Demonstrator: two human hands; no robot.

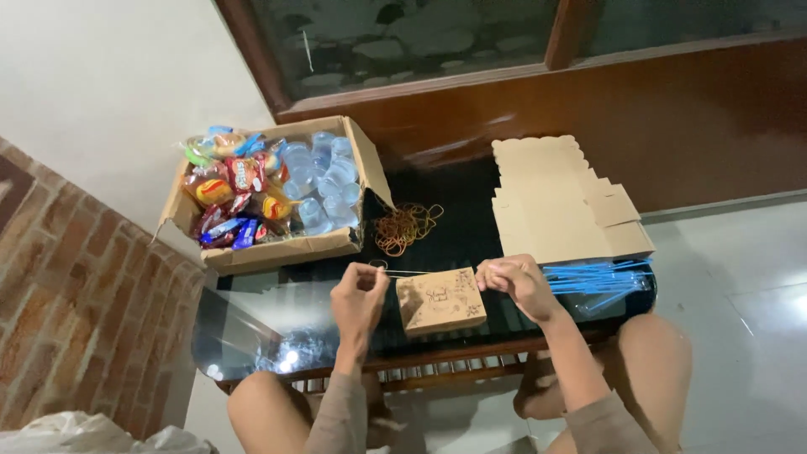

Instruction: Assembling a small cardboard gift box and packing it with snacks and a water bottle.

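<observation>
**Rubber band stretched above a small box**

Head view: the left hand [359, 294] and right hand [517, 282] each pinch one end of a rubber band [429, 271], fingers closed on it, pulling it taut just above a small brown printed box [440, 301] on the glass desk [252, 319]. Loose rubber bands [405, 227], flat cardboard blanks [555, 206], blue straws [598, 277] and a snack-filled carton [273, 250] lie around.

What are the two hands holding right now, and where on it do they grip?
A rubber band, stretched taut above the small brown box: left hand pinches one end, right hand the other.
</observation>
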